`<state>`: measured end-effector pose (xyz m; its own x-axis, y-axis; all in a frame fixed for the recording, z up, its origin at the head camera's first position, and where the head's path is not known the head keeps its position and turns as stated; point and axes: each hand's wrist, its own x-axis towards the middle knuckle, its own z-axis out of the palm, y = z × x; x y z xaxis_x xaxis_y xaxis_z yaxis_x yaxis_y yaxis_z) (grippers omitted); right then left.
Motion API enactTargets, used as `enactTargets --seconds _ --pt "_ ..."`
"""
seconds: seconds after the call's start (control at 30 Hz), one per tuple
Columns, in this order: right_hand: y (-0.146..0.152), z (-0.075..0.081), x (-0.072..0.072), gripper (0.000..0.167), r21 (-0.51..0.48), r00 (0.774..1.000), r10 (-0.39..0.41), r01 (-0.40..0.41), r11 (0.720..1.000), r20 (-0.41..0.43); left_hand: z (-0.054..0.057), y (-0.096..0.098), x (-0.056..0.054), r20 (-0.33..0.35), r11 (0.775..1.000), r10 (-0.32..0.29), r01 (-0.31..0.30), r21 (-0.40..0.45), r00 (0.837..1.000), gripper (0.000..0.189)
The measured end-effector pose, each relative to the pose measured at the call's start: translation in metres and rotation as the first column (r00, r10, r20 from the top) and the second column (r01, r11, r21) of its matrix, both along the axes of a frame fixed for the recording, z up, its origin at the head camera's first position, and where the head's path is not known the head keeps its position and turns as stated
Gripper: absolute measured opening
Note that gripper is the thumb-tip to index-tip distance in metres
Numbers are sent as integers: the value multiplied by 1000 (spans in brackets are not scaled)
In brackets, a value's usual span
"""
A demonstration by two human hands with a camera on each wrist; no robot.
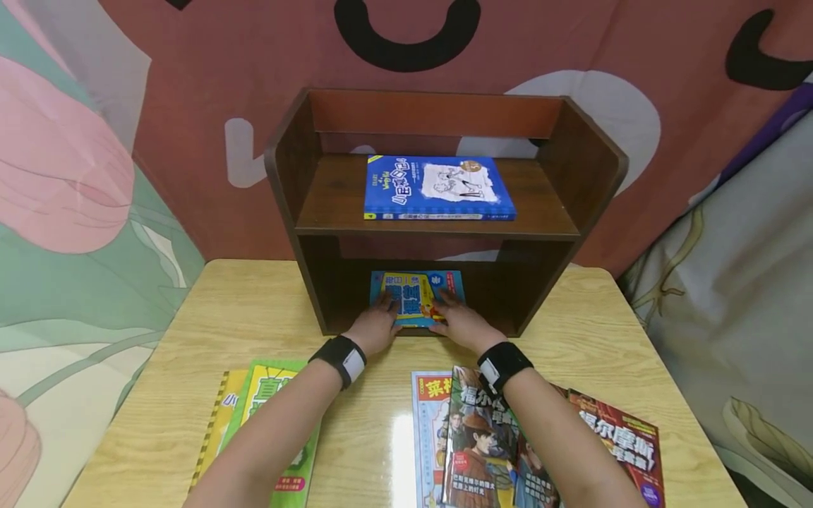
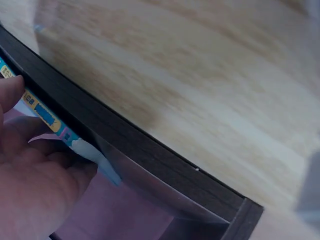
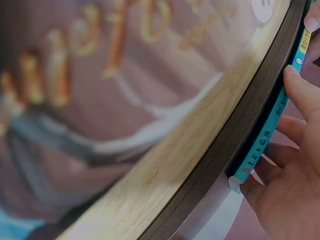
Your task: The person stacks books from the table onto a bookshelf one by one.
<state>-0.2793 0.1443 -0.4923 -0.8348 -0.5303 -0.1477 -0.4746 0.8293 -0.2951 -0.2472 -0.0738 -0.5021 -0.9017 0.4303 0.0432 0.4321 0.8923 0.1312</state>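
A blue-and-yellow book (image 1: 413, 298) lies flat on the lower board of a dark brown shelf (image 1: 438, 231), spine toward me. My left hand (image 1: 373, 329) rests on its left part and my right hand (image 1: 468, 327) on its right part, fingers over the cover. In the left wrist view, the thumb touches the book's spine (image 2: 44, 114) just behind the shelf's front edge. The right wrist view has the thumb against the turquoise spine (image 3: 265, 134), with the other fingers partly hidden behind it. Above, a blue book (image 1: 438, 187) lies flat on the upper board.
On the wooden table (image 1: 362, 437), a green book (image 1: 305, 458) overlaps a yellow book (image 1: 212, 430) at the left, under my left forearm. Several books, including a dark-covered one (image 1: 473, 444) and a red-brown one (image 1: 625, 437), overlap at the right. Patterned cloth (image 1: 190, 141) hangs behind.
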Motion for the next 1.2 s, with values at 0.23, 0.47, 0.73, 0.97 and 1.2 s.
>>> enactTargets --seconds 0.23,0.47,0.73,0.97,1.2 --pt "-1 0 -1 66 5 1000 -8 8 1000 -15 6 2 -4 18 999 0 0 -33 1000 53" --pt "2 1 -3 66 -8 1000 -9 9 1000 -5 10 4 -5 40 1000 18 -17 -21 999 54" --pt "3 0 -6 67 -23 1000 -17 17 1000 10 7 6 -7 32 999 22 -21 -35 999 56" --pt "0 -2 -5 67 -32 1000 -16 16 999 -10 7 6 -4 24 998 54 -53 -37 998 56" --pt "-2 -1 0 66 29 998 -27 28 999 -48 6 12 -1 50 990 141 -140 -24 989 57"
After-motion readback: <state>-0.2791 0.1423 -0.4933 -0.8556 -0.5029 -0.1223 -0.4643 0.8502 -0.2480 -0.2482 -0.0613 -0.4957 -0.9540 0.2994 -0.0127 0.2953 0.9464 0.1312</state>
